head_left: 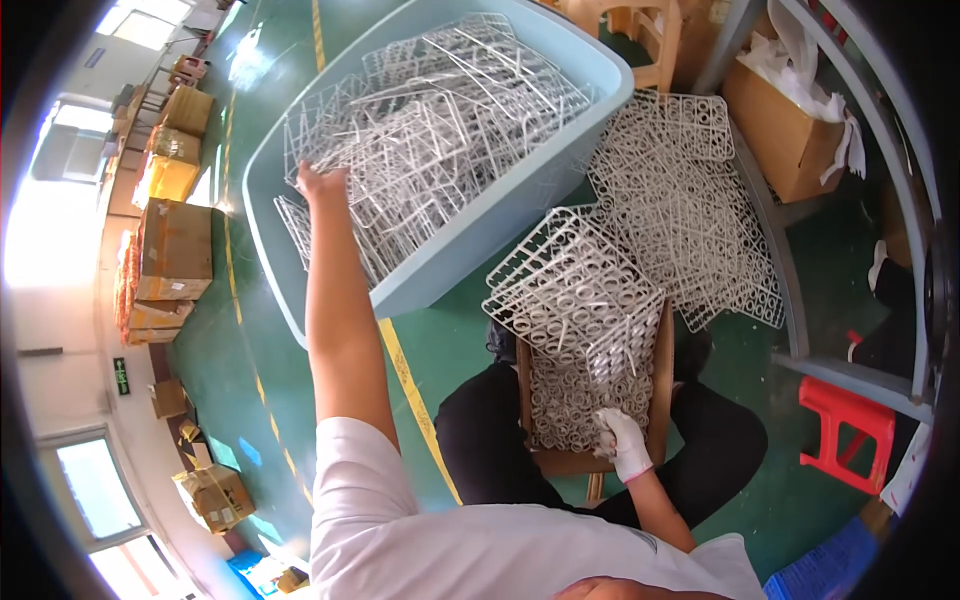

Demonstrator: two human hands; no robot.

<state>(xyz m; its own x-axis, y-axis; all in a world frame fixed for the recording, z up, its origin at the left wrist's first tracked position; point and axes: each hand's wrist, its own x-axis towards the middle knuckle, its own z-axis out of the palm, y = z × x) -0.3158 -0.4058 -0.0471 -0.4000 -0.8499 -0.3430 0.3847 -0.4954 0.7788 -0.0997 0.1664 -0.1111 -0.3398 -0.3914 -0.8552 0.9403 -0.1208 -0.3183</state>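
My left arm stretches out to a large light-blue tub [450,245] filled with tangled white plastic grid frames [430,130]. There my bare left hand [322,183] is closed around the edge of one frame near the tub's left side. Between my legs a cardboard box [662,365] holds many small white plastic rings [570,400]. My right hand [626,446], in a white glove, rests in the near right corner of the box. Its fingers are curled among the rings, and what they hold is hidden. More grid frames [575,285] lean over the far end of the box.
Flat grid frames [690,200] lie stacked on the floor right of the tub. A metal rack [850,385], a carton with white bags [780,130] and a red stool [850,430] stand at the right. Cartons [175,250] line the left wall.
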